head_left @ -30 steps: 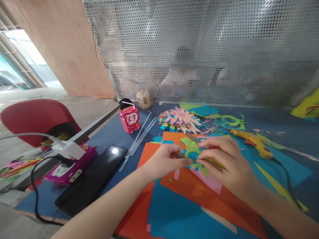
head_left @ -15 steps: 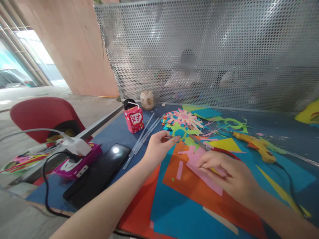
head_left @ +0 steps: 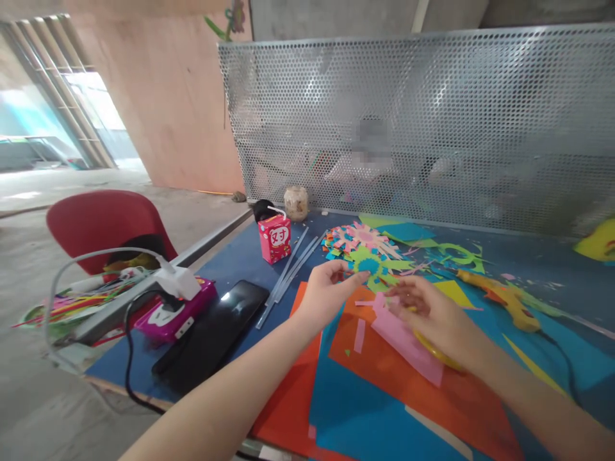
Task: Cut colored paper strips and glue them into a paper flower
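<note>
R hand (head_left: 432,314) moved closer to L hand (head_left: 331,291), yellow-handled scissors (head_left: 436,352) in grasp. Pink paper (head_left: 408,342) under R, part-cut. L pinches green/blue paper flower (head_left: 369,266): petals cut, finish unclear. Layered flower pile (head_left: 366,237) beyond L.

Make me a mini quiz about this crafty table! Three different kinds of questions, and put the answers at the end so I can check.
1. True or false: the left hand is holding the green-and-blue paper flower.
2. What colour is most of the glue gun? A) pink B) yellow C) black
3. Fill in the blank: a white ____ sticks out of the drink box.

Key: 1. True. 2. B. 3. Straw.
</note>
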A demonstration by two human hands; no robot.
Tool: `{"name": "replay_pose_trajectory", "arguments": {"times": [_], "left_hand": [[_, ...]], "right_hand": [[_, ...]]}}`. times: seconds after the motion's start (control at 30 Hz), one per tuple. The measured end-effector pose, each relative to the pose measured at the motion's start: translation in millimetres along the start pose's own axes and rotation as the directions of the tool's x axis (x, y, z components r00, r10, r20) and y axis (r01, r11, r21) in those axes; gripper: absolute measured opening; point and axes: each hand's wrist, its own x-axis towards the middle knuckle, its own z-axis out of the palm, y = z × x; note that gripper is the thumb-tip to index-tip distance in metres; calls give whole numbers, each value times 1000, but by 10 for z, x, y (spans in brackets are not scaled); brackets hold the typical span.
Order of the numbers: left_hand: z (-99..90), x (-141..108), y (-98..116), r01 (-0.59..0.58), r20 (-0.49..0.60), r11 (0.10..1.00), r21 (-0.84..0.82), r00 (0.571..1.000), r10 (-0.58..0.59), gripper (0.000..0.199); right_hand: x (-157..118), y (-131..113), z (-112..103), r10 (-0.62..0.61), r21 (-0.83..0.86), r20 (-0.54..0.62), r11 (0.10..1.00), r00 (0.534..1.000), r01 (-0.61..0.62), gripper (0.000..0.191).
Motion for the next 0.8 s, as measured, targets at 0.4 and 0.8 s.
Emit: {"name": "replay_pose_trajectory", "arguments": {"times": [0.4,0.8], "left_hand": [[18,4,-48,-59,46,996,-61,997,62,32],[-40,56,-15,-75,-51,996,-58,996,72,30]], "right_hand": [[69,-169,189,207,560,128,792,970,-243,27],[-523,188,-351,293,-88,552,951,781,-295,20]]}}
